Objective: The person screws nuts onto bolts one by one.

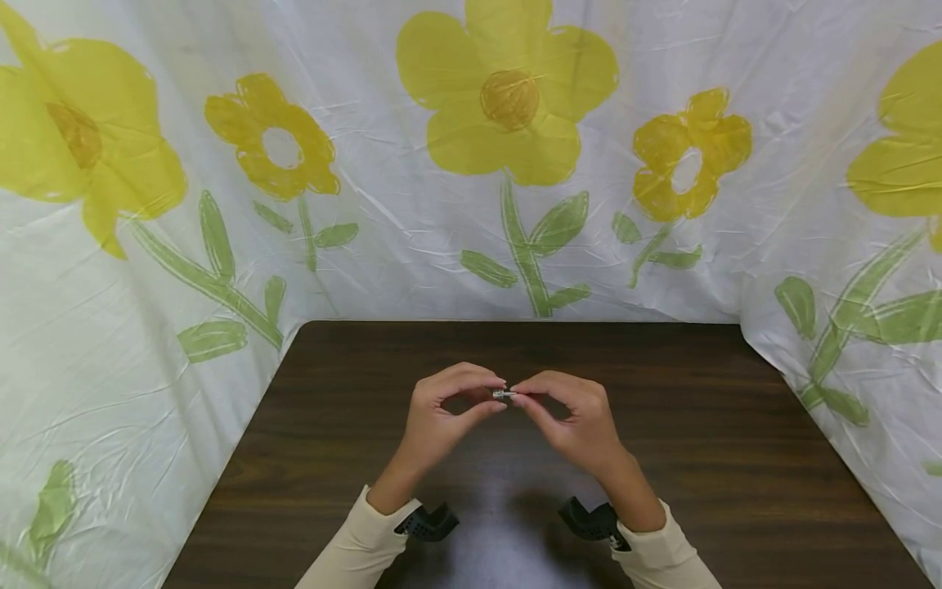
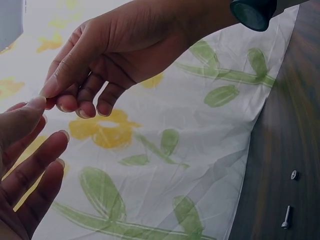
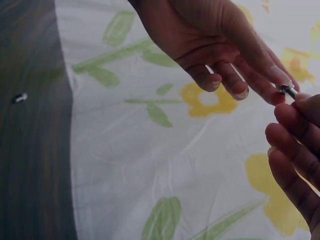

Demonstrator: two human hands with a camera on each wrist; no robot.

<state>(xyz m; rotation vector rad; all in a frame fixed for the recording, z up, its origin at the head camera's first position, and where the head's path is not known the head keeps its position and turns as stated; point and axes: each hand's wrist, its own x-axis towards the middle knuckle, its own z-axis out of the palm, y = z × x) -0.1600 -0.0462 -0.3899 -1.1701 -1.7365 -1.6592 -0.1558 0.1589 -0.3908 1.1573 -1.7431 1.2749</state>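
Observation:
A small silver metal bolt (image 1: 503, 394) is held up above the table between both hands. My left hand (image 1: 440, 409) has its thumb and index fingertip at the bolt's thicker end, seen up close as a metal bolt (image 3: 287, 90) in the right wrist view. From the other side, my right hand (image 1: 581, 413) pinches the thin shank between thumb and index finger. In the left wrist view the fingertips of the right hand (image 2: 125, 50) and left hand (image 2: 25, 160) meet and hide the bolt. The other fingers of both hands are loosely bent.
Dark wood table (image 1: 294, 491) underneath, with a flower-print white sheet (image 1: 383, 245) hanging around its back and sides. On the tabletop, the left wrist view shows another bolt (image 2: 286, 218) and a small round metal piece (image 2: 294, 175). A short metal piece (image 3: 20, 98) lies there in the right wrist view.

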